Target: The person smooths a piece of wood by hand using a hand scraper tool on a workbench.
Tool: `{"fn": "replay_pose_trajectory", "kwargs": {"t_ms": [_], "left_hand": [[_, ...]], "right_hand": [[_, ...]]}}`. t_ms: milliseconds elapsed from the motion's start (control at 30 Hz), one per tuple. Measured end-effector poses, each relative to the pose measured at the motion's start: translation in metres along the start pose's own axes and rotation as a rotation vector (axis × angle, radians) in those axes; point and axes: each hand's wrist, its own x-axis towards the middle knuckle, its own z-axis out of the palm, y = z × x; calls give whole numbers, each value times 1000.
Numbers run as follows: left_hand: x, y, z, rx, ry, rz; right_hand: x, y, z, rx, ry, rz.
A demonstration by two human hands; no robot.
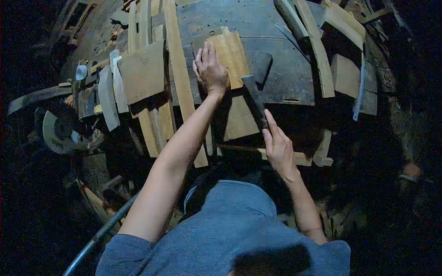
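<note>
My left hand (212,71) lies flat, fingers stretched out, on the left part of a pale wooden board (235,57) on the workbench. In my right hand (279,146) is the narrow end of a dark long-bladed tool (253,94), whose exact kind I cannot make out. Its wider far end touches or overlaps the board's lower right corner. The index finger points forward along the tool, and the palm hides part of the grip. Below the board, another wooden piece (241,118) juts past the bench's near edge.
The dark workbench (290,76) carries a long wooden strip (178,69) and a broad wooden block (143,72) on the left. More planks (317,50) lie on the right, near a thin blue blade (360,89). Curved wooden pieces (107,96) stand far left. Deep shadow surrounds the bench.
</note>
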Motion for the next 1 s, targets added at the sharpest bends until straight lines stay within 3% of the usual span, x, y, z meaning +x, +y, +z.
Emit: {"fn": "replay_pose_trajectory", "kwargs": {"t_ms": [133,333,433,600,800,1000], "left_hand": [[-3,-4,4,-39,-13,-22],[-2,1,-4,-19,-15,-34],[-2,3,0,-55,-11,-40],[-2,7,-9,-136,-51,-140],[-3,2,1,-72,6,-84],[-1,4,2,-118,48,-144]], "right_hand": [[11,-2,6,-6,-71,84],[99,0,27,-245,17,-26],[90,-2,25,-350,31,-38],[31,-12,11,-462,-165,50],[141,-32,42,-539,-91,-17],[65,-42,18,-624,-206,36]]}}
